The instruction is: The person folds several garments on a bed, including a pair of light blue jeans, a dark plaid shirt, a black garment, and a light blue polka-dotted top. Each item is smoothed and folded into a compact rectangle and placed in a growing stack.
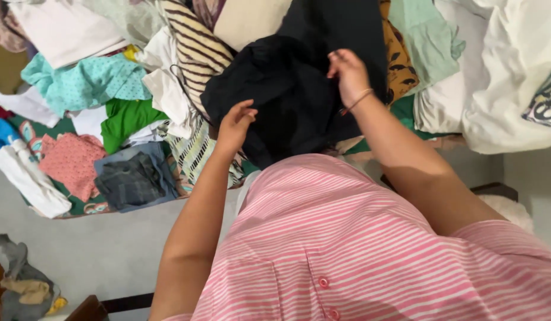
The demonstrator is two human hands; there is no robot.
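The large black cloth garment [287, 95] lies crumpled at the middle of a heaped pile of clothes, and its lower edge is hidden behind the person's pink-and-white striped shirt [358, 249]. The right hand [348, 74] pinches its upper fold, fingers [335, 59] closed on the fabric; a thin band circles that wrist. The left hand [235, 125] rests on the garment's near left edge, fingers curled together, though whether they truly grip the cloth cannot be told.

Beside the garment on the left lie a brown-and-cream striped cloth [195, 44], a bright green top [126, 119], a dotted teal piece [85, 80] and a folded grey checked item [129, 178]. A mustard patterned cloth [400, 59] is half covered on the right, next to white sheets [513, 71] cut off by the frame. A printed patch [546, 104] shows at the right edge, too clipped to make out. Bare grey floor [97, 249] lies open at the lower left, where a grey and tan rag bundle [25, 285] lies.
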